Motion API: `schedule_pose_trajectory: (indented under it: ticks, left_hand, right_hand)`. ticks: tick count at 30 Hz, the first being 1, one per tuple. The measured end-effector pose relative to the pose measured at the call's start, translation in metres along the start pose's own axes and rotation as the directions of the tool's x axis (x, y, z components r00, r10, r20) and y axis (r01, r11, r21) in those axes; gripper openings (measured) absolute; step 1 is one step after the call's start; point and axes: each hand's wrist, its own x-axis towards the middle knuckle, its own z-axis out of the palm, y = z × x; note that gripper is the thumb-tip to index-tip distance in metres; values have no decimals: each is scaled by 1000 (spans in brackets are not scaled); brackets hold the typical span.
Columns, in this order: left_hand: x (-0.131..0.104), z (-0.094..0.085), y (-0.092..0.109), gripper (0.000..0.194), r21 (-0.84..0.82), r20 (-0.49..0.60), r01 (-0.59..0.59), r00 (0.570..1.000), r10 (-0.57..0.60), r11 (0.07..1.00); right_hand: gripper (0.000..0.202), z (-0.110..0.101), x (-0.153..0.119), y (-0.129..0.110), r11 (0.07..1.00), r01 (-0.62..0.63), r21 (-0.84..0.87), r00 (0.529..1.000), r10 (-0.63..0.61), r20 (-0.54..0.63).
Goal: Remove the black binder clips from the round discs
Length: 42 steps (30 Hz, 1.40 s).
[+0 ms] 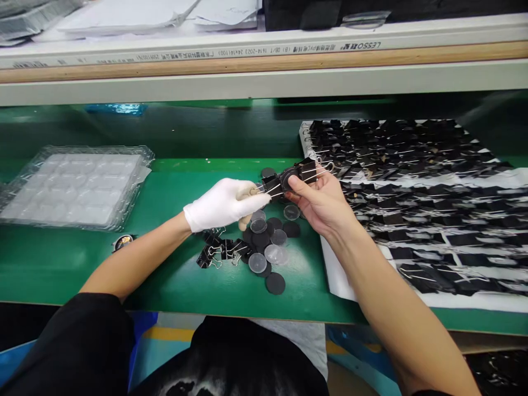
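Note:
My left hand (225, 204), in a white glove with bare fingertips, pinches the wire handles of a black binder clip (271, 185). That clip sits at the left side of a small black round part (288, 179). My right hand (324, 201), bare, grips the round part, thumb on its face; another binder clip (307, 169) is at the part's right side. Whether the left clip bites on the part is hard to see. Below lie loose binder clips (226, 248), black discs (275, 283) and clear discs (257, 263) in a loose pile.
At the right, a white board (338, 275) carries rows of clipped black parts. Clear plastic trays (78, 187) are stacked at the left on the green table (173, 286). A small round metallic item (122, 242) lies by my left forearm. A shelf (247, 82) crosses above.

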Motion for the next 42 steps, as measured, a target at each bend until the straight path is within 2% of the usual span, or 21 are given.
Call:
schedule_pose_trajectory:
  ticks: [5, 11, 13, 15, 17, 19, 20, 22, 23, 24, 26, 27, 28, 30, 32, 34, 37, 42]
  left_hand:
    - [1, 1, -1, 42, 23, -11, 13, 1000, -12, 1000]
    - [1, 3, -3, 41, 9, -15, 26, 1000, -26, 1000]
    - [2, 2, -5, 39, -19, -23, 21, 999, -22, 1000]
    - [4, 1, -8, 43, -128, -8, 25, 1000, -26, 991]
    - [7, 1, -11, 55, -340, 83, 108, 993, -85, 934]
    - [10, 1, -14, 63, -531, 233, 273, 957, -172, 802]
    - [12, 1, -16, 61, -594, 285, 344, 935, -209, 727]
    - [16, 0, -21, 47, -670, 287, 386, 922, -259, 634]
    - [18, -2, -24, 41, -694, 239, 356, 934, -267, 626]
    - [19, -4, -27, 37, -700, 167, 300, 951, -260, 648]
    - [20, -10, -30, 39, -599, 14, 159, 982, -188, 785]
    - [19, -13, -31, 41, -498, -45, 91, 990, -131, 862]
    - [18, -17, -31, 42, -385, -87, 34, 994, -73, 922]
    - [16, -20, -28, 38, -205, -124, -20, 992, -6, 979]
    - [15, -21, -25, 32, -130, -139, -4, 990, -14, 992]
    - [14, -18, -23, 28, -89, -152, 21, 988, -34, 996]
    - [14, -13, -23, 25, -53, -171, 19, 985, -28, 998]
    - [15, -10, -24, 25, -88, -192, 35, 980, -51, 995]
  right_hand:
    - [59, 0, 0, 1, 1000, -27, 9, 998, 27, 49]
    - [57, 3, -1, 4, 1000, 6, -3, 999, -5, 36]
    - [57, 2, 1, 5, 1000, 9, -20, 999, -9, 38]
    - [58, 1, 1, 6, 999, 49, -20, 997, -47, 59]
    - [58, 1, 0, 6, 990, 139, -13, 984, -136, 111]
    - [53, 0, -2, 4, 966, 256, -40, 950, -244, 196]
    - [49, 0, -4, 2, 947, 311, -78, 928, -285, 241]
    - [47, -4, -5, -3, 900, 386, -201, 895, -312, 320]
    - [57, -7, -5, -6, 880, 388, -273, 891, -283, 355]
    - [75, -11, -5, -9, 870, 364, -333, 893, -225, 389]
    - [109, -17, -2, -14, 886, 254, -389, 892, -60, 447]
    - [113, -20, -1, -15, 906, 185, -381, 890, 9, 455]
    - [107, -21, 0, -15, 925, 124, -358, 896, 51, 442]
    - [83, -20, 1, -13, 944, 65, -325, 932, 59, 358]
    - [59, -15, 0, -9, 928, 76, -365, 969, 17, 246]
    - [45, -10, -1, -6, 899, 101, -426, 982, -22, 187]
    - [37, -7, -2, -3, 891, 118, -438, 985, -49, 165]
    - [39, -10, 2, 1, 888, 113, -447, 987, -49, 152]
